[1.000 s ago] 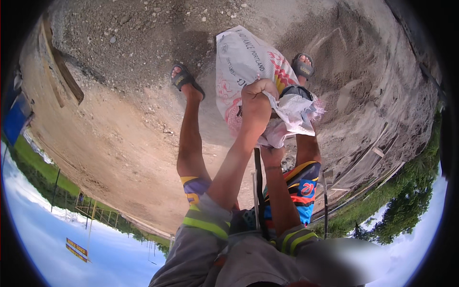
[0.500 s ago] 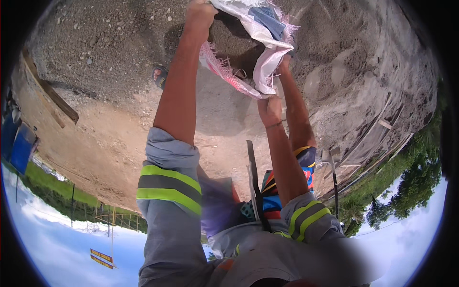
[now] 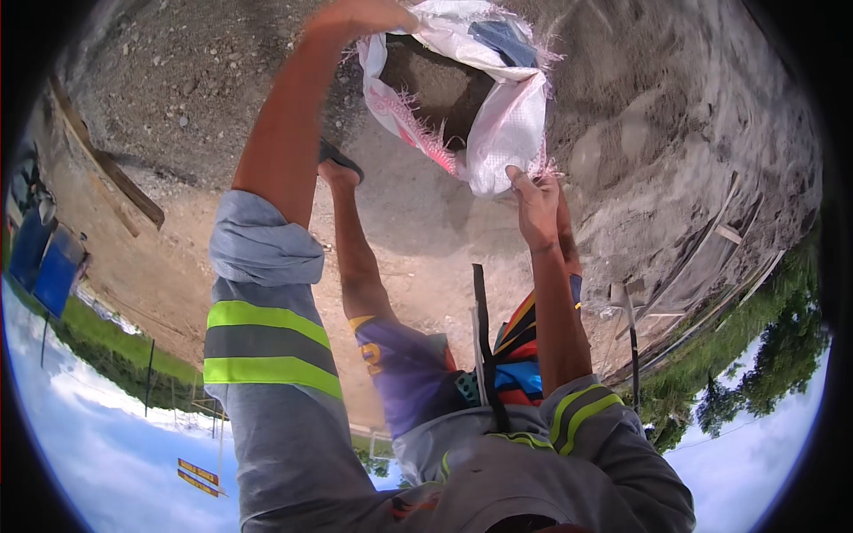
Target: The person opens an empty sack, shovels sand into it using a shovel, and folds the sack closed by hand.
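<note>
A white woven sack (image 3: 508, 111) with frayed pink edges hangs with its mouth held wide. Dark grey sand or soil (image 3: 435, 84) shows inside it, and a blue patch (image 3: 503, 43) marks its far right side. My left hand (image 3: 378, 16), slightly smeared by motion, grips the rim at the far left; its fingers are partly hidden. Closer in, my right hand (image 3: 536, 202) pinches the near right corner, thumb on the white cloth. The sack's bottom is out of sight.
A sandalled foot (image 3: 342, 166) stands on the gravelly ground left of the sack. Heaped grey sand (image 3: 640, 133) lies to the right. Wooden planks (image 3: 107, 164) and blue drums (image 3: 59, 266) are at the left. At the right stands a shovel-like tool (image 3: 631, 329).
My right hand has moved right and a little nearer, pulling the sack's corner along. My left hand has shifted slightly farther out. The sandalled foot now shows more to the right.
</note>
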`<state>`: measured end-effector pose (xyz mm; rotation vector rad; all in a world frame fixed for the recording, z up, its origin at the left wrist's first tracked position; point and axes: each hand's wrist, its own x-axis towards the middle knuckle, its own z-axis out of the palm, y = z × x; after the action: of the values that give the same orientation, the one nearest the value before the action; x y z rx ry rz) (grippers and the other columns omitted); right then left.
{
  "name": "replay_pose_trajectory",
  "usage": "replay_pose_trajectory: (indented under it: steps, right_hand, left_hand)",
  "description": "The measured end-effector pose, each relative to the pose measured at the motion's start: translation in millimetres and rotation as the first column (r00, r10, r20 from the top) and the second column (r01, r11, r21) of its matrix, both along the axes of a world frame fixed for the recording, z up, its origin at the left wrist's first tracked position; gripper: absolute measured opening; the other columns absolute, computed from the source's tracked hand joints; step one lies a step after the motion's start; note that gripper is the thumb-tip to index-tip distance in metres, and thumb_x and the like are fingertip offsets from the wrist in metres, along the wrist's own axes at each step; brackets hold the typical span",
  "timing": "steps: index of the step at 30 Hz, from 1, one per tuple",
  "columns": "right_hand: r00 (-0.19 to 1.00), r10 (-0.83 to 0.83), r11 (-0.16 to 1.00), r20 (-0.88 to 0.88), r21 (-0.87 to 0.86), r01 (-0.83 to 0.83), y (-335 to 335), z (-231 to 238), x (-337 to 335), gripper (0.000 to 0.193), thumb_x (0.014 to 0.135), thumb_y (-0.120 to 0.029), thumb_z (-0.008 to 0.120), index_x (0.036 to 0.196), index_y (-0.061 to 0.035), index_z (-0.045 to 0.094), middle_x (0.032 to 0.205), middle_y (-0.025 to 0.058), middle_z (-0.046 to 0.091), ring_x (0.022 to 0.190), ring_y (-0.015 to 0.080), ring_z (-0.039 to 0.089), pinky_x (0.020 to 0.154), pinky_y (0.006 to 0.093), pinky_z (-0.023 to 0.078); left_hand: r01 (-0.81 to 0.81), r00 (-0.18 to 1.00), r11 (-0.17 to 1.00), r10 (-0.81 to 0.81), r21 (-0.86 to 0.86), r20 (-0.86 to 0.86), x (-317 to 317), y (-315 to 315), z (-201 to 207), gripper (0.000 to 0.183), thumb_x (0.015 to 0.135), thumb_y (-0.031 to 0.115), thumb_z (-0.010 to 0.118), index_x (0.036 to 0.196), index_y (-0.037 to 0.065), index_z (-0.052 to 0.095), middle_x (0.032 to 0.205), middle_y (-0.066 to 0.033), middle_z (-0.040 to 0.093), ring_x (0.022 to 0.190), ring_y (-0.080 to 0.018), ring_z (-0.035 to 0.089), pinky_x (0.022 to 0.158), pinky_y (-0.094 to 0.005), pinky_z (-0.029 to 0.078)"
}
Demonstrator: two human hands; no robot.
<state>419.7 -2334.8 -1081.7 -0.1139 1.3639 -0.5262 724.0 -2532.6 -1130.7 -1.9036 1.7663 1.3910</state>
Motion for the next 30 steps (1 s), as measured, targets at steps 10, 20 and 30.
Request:
replay_pose_trajectory:
  steps: [10,20,30]
  right_hand:
    - [0.206,0.266,0.671,-0.942,0.027,-0.741,28,22,-6,0.021,0.068,-0.001,0.059,0.085,0.0041,0.048,0.081,0.0226,0.051,0.077,0.0427,0.051,0.069,0.0442,0.041]
    - [0.3,0.699,0.283,-0.649,-0.135,-0.95,-21,71,0,0.037,0.08,-0.029,0.066,0.1,-0.0006,0.055,0.09,0.0158,0.054,0.087,0.0304,0.054,0.077,0.0382,0.044]
    - [0.247,0.569,0.268,-0.784,-0.107,-0.957,-83,-33,146,0.058,0.069,-0.029,0.075,0.104,-0.0022,0.037,0.085,0.018,0.058,0.077,0.0345,0.06,0.068,0.0424,0.048]
  left_hand:
    - [-0.743,0.665,0.662,0.747,-0.093,0.0,0,42,-2,0.037,0.077,0.026,0.06,0.108,0.007,0.057,0.099,-0.0204,0.062,0.097,-0.0334,0.058,0.081,-0.0406,0.045]
    - [-0.913,0.407,0.389,0.886,-0.123,-0.224,-34,171,-44,0.029,0.071,0.014,0.067,0.093,0.002,0.052,0.089,-0.0161,0.057,0.088,-0.0302,0.055,0.078,-0.0384,0.042]
    - [-0.979,0.152,0.09,0.921,-0.183,-0.359,-39,189,-18,0.016,0.07,0.006,0.061,0.083,0.0,0.054,0.065,-0.005,0.053,0.059,-0.0137,0.05,0.06,-0.0278,0.044]
